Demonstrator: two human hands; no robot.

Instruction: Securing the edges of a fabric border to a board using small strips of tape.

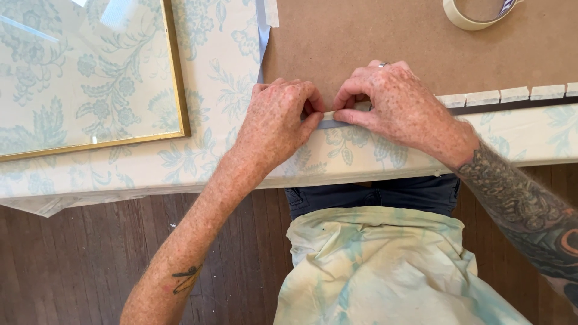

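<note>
Person stands at a table draped in a pale cloth with a blue-green floral print [198, 150]; both hands meet at the near edge of a flat brown hardboard backing panel [373, 30]. Left hand [278, 117] pinches the end of a short cream strip of paper tape [329, 114] between thumb and forefinger; right hand [398, 102], ring on one finger, presses the same strip down with closed fingertips. Strip lies on the board's lower edge, over a dark frame rim [512, 105]; a row of similar cream tape pieces [503, 95] runs rightward along that edge. Cream tape roll [475, 15] rests on the board, well apart; gold-framed glass pane [90, 78] lies to the left.
</note>
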